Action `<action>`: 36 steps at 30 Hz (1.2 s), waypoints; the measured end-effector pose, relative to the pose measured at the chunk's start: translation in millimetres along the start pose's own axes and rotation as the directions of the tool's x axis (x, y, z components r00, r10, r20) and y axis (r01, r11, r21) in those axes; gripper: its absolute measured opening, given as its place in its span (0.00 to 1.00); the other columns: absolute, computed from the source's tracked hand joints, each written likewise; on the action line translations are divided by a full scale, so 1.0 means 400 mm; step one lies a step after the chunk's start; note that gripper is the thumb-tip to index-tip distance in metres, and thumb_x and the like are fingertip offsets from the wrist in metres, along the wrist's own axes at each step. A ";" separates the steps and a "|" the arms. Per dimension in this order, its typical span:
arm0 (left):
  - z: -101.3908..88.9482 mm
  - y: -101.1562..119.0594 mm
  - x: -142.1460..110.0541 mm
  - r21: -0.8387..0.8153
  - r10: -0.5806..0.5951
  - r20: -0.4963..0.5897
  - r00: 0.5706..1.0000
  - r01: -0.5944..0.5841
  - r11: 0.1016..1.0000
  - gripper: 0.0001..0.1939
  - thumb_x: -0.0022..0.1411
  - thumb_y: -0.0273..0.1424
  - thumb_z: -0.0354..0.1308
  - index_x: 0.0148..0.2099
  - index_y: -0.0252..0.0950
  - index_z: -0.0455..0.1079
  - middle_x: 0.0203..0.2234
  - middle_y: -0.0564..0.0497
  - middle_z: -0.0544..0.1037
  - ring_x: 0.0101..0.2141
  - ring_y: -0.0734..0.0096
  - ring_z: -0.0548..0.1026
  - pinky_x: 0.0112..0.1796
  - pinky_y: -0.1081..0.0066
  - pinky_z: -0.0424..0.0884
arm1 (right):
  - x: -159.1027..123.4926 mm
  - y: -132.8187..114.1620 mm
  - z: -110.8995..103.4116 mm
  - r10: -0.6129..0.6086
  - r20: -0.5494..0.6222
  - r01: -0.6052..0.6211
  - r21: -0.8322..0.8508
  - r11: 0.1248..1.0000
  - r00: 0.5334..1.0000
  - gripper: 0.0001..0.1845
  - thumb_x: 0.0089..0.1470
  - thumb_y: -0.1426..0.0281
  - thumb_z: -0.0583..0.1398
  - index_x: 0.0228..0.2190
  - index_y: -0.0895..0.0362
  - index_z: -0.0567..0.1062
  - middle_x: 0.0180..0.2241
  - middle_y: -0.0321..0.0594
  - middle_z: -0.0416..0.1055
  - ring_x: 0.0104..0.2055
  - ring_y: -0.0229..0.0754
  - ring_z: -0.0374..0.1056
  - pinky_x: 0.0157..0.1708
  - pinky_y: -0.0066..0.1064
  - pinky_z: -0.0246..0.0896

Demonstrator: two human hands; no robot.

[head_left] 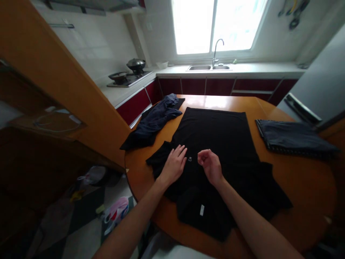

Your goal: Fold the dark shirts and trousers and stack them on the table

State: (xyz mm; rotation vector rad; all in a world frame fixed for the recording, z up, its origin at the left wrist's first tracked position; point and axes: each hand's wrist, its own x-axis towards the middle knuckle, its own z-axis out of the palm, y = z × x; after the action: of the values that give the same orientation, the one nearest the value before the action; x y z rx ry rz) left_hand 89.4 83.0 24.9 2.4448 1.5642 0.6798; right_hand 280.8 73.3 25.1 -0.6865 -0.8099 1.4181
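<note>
A black collared shirt lies spread on the wooden table, its hem toward the window and its collar nearest me. A small white label shows inside the collar, and a small pale logo marks the chest. My left hand rests flat on the shirt just left of the logo, fingers stretched out. To the right of the logo is my right hand, its fingers curled into a loose fist with nothing seen in them. Whether it touches the cloth I cannot tell.
Crumpled dark clothes lie at the left edge of the round-ended table. A folded dark garment sits on the right. Beyond are a counter with a sink and a stove with pans. Bags lie on the floor at left.
</note>
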 end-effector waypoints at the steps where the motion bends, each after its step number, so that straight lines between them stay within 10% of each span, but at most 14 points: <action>1: 0.020 -0.004 0.009 0.010 -0.002 0.041 0.999 0.001 1.000 0.24 0.72 0.33 0.48 0.68 0.39 0.62 0.68 0.42 0.62 0.69 0.55 0.56 0.66 0.49 0.53 | 0.001 -0.006 0.000 -0.005 -0.010 0.005 0.007 1.000 1.000 0.20 0.60 0.53 0.58 0.30 0.55 0.81 0.26 0.39 0.72 0.26 0.39 0.62 0.28 0.32 0.58; 9: 0.086 -0.036 0.062 0.149 -0.128 0.132 0.983 0.108 0.983 0.33 0.70 0.41 0.53 0.69 0.27 0.58 0.69 0.26 0.53 0.70 0.34 0.47 0.63 0.37 0.47 | 0.039 -0.058 -0.061 0.060 -0.114 -0.035 0.212 0.977 0.992 0.29 0.62 0.44 0.50 0.41 0.49 0.80 0.44 0.42 0.79 0.42 0.47 0.73 0.43 0.40 0.69; 14: 0.124 0.089 0.192 0.043 0.062 0.185 0.981 -0.071 0.997 0.30 0.69 0.37 0.53 0.68 0.28 0.59 0.69 0.29 0.55 0.70 0.38 0.49 0.64 0.41 0.51 | 0.066 -0.109 -0.093 -0.014 -0.174 0.047 0.191 0.980 0.985 0.29 0.61 0.44 0.51 0.49 0.49 0.76 0.51 0.43 0.77 0.45 0.47 0.74 0.42 0.41 0.70; 18: 0.182 0.222 0.254 -0.113 0.279 0.276 0.920 -0.257 0.960 0.27 0.72 0.34 0.48 0.68 0.26 0.58 0.68 0.30 0.58 0.69 0.48 0.55 0.64 0.50 0.57 | 0.055 -0.196 -0.150 -0.236 -0.325 0.192 -0.159 0.968 0.916 0.23 0.58 0.51 0.57 0.48 0.50 0.76 0.42 0.40 0.79 0.35 0.42 0.73 0.36 0.34 0.67; 20: 0.209 0.268 0.252 -0.191 0.395 0.280 0.875 -0.352 0.916 0.27 0.74 0.36 0.46 0.69 0.31 0.58 0.69 0.35 0.58 0.69 0.53 0.55 0.65 0.52 0.57 | 0.019 -0.238 -0.209 -0.406 -0.371 0.176 -0.518 0.837 0.835 0.19 0.57 0.55 0.59 0.43 0.54 0.77 0.38 0.42 0.78 0.34 0.43 0.72 0.36 0.35 0.67; 23: 0.240 0.294 0.231 -0.246 0.558 0.301 0.773 -0.503 0.829 0.27 0.75 0.40 0.44 0.71 0.38 0.56 0.71 0.42 0.55 0.70 0.56 0.50 0.67 0.52 0.52 | -0.068 -0.274 -0.319 -0.621 -0.342 -0.075 -0.907 0.413 0.705 0.15 0.57 0.61 0.57 0.36 0.57 0.79 0.37 0.48 0.77 0.40 0.49 0.72 0.43 0.40 0.66; 28: 0.267 0.282 0.216 -0.196 0.661 0.346 0.666 -0.638 0.745 0.28 0.75 0.46 0.44 0.72 0.46 0.56 0.72 0.48 0.52 0.71 0.52 0.46 0.67 0.45 0.47 | -0.221 -0.272 -0.449 -0.603 -0.441 -0.544 -0.839 0.014 0.665 0.19 0.57 0.58 0.59 0.40 0.59 0.80 0.42 0.55 0.77 0.46 0.56 0.72 0.50 0.46 0.63; 36: 0.272 0.281 0.222 -0.204 0.666 0.310 0.678 -0.637 0.743 0.27 0.74 0.46 0.45 0.71 0.47 0.58 0.71 0.49 0.54 0.71 0.51 0.49 0.67 0.45 0.48 | -0.281 -0.275 -0.463 -0.351 -0.611 -0.578 -0.790 0.206 0.710 0.11 0.45 0.63 0.65 0.31 0.56 0.78 0.32 0.44 0.79 0.34 0.48 0.75 0.34 0.34 0.64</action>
State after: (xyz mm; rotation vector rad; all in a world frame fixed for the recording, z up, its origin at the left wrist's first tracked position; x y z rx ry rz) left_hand 261.9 124.2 -4.2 2.8416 0.4785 0.3109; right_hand 497.7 -33.3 1.1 -2.2547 -0.9660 0.3737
